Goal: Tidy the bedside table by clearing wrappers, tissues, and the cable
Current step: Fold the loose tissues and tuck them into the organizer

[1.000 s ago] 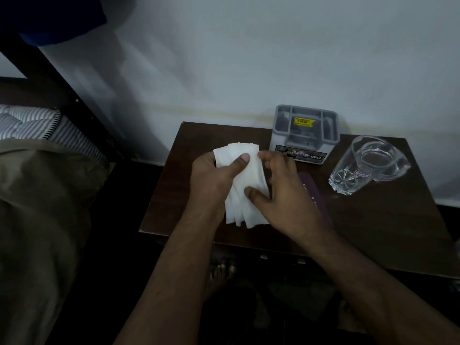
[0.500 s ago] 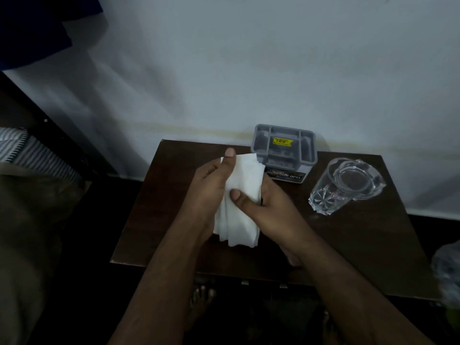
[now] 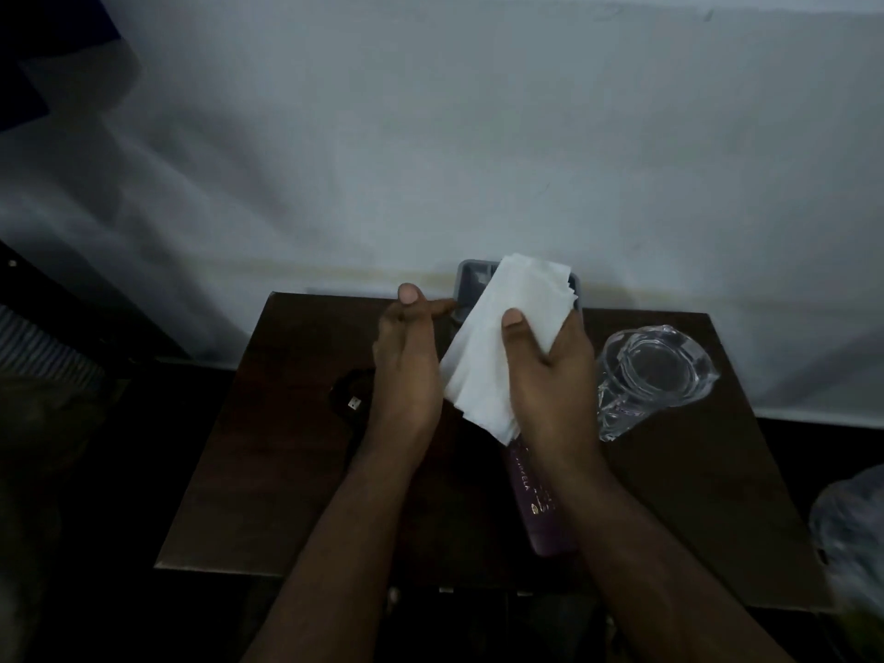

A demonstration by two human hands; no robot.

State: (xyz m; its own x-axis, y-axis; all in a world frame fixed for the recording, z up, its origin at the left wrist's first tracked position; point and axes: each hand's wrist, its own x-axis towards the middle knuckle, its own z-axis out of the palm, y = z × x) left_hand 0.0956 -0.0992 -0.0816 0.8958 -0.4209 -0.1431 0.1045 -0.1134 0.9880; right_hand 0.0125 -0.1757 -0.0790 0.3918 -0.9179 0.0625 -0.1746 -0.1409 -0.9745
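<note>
got the tissues point(image 3: 507, 346) pinched in my right grip point(image 3: 550, 375) (left grip point(image 3: 406, 370) spread, holding nothing), but the cable point(image 3: 351, 399) is still lying on the bench point(image 3: 268, 471)

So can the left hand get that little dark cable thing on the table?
Probably yes. The left hand holds nothing and sits right beside the dark cable on the brown wooden table, with nothing between them. The white tissues are in the right hand.
</note>
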